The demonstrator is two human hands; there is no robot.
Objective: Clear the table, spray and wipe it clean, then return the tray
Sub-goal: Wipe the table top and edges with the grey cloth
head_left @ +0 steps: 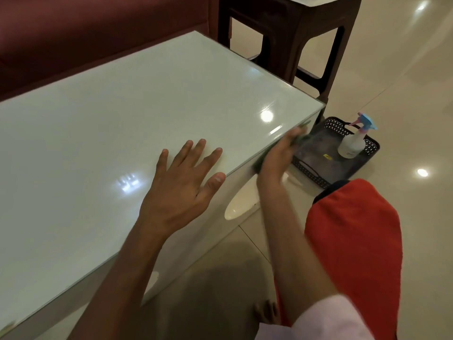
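Your left hand lies flat on the glossy white worktop near the middle of the frame, its grip relaxed, fingers straight and spread, holding nothing, the thumb close to the worktop's near edge. Your right hand is just right of centre, against that same edge where the top meets the side panel; it is blurred, but the fingers press a dark cloth along the edge, and dark fabric shows both above the fingertips and below the palm. How far the fingers curl round the cloth I cannot tell through the blur. The worktop runs from the lower left of the frame up toward the upper centre and reflects several ceiling lights. On the pale tiled floor at the right of the frame, just past the worktop's corner, sits the black perforated tray, partly hidden behind your right hand. In the tray's far right corner a clear spray bottle stands upright, with a blue and pink trigger head. Your knee in red fabric fills the lower right, just in front of the tray, and a pale sleeve shows at the bottom edge. A dark wooden side table stands at the upper centre, beyond the worktop's far corner, and a maroon sofa spans the upper left behind the worktop.
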